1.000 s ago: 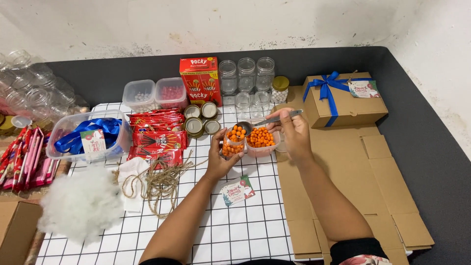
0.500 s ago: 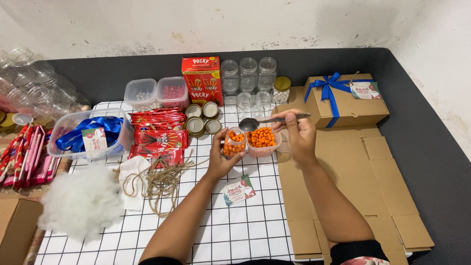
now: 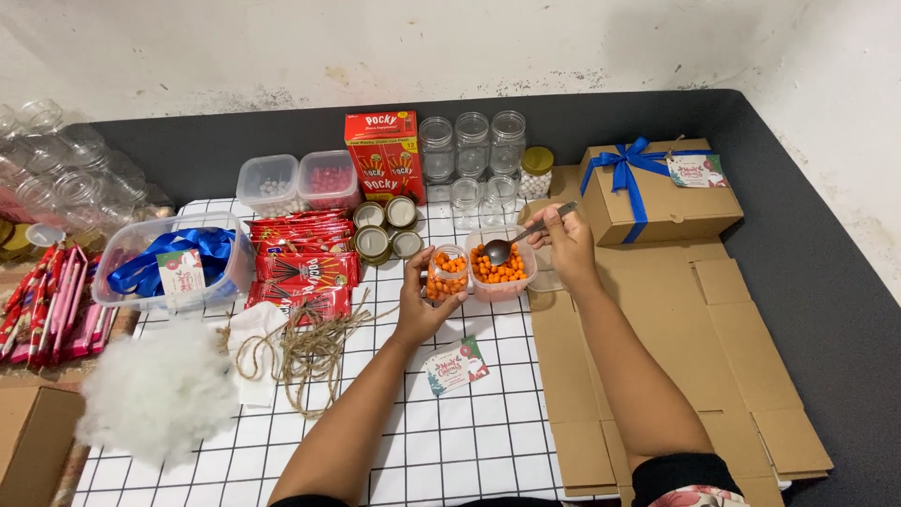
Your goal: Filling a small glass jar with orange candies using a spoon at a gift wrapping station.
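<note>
My left hand (image 3: 419,302) wrapped around small jar (image 3: 449,273), part-filled with orange candies, held beside tub (image 3: 502,266). Right hand (image 3: 564,242) pinching spoon (image 3: 514,241), bowl over tub. Best: load level, jar mouth close, tip slowly.

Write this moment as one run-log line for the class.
left hand: holds jar of orange balls | right hand: holds spoon over tub of orange balls | nearby: lids, twine

Orange candies (image 3: 501,269) mid-frame; a red box (image 3: 383,154) above them; a white cloth (image 3: 469,441) with a black grid below; a blue ribbon (image 3: 627,174) on the brown box (image 3: 671,202), upper right.
</note>
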